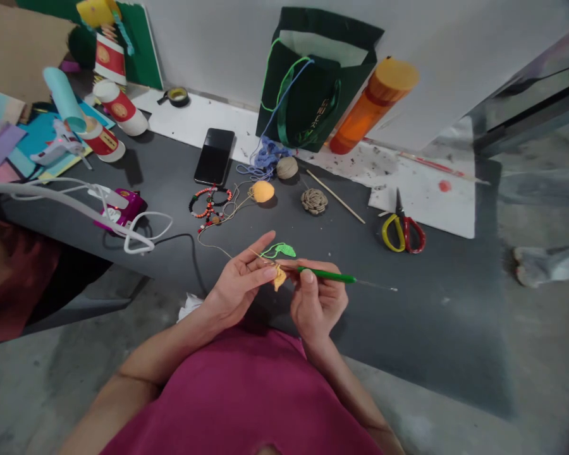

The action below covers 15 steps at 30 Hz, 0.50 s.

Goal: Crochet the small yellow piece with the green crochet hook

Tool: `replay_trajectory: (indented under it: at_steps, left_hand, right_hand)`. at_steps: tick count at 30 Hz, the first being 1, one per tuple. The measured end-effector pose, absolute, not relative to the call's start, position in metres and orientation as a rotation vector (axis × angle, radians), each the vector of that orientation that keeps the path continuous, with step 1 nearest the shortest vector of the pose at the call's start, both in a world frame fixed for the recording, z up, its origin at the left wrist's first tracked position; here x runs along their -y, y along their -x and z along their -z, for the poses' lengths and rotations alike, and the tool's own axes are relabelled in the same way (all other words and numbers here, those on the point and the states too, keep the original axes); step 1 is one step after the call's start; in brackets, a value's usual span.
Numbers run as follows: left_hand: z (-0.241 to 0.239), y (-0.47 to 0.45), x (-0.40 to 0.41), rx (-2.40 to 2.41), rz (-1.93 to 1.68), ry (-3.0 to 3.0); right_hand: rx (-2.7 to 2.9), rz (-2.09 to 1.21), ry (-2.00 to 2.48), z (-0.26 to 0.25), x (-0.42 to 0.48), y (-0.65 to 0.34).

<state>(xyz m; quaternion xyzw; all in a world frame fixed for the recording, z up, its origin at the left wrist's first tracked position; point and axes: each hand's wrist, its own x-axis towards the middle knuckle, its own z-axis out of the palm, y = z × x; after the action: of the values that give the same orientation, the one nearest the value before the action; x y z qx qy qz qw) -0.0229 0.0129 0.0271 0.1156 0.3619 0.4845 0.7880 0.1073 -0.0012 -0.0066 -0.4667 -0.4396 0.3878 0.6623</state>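
Note:
My left hand (243,278) pinches a small yellow crochet piece (279,278) between thumb and fingers, its index finger raised with yarn near it. In my right hand (318,297) is a crochet hook with a green handle (332,275); one end meets the yellow piece and a thin metal tip points right. Just beyond the hands lies a green crocheted leaf (285,250) with a tail of green yarn. A thin strand of yarn runs from my left hand toward the yellow ball (262,191) on the table.
Beyond my hands are beaded bracelets (210,202), a coiled beige piece (314,201), a wooden stick (336,196), a phone (214,156) and blue yarn (268,158). Scissors (403,230) lie right. A dark gift bag (313,82) and orange bottle (372,104) stand behind; white cables (137,234) run left.

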Motion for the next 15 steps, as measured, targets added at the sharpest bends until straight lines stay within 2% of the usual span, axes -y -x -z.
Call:
replay_trajectory:
  at_steps: [5,15]
  left_hand:
    - [-0.027,0.024,-0.014,-0.754,-1.067,-0.279]
    - [-0.024,0.022,-0.012,-0.746,-1.042,-0.388]
  right_hand:
    - [0.96,-0.884,1.126,0.001,0.002,-0.113]
    - [0.783,-1.297,0.918,-0.007,-0.012,-0.106]
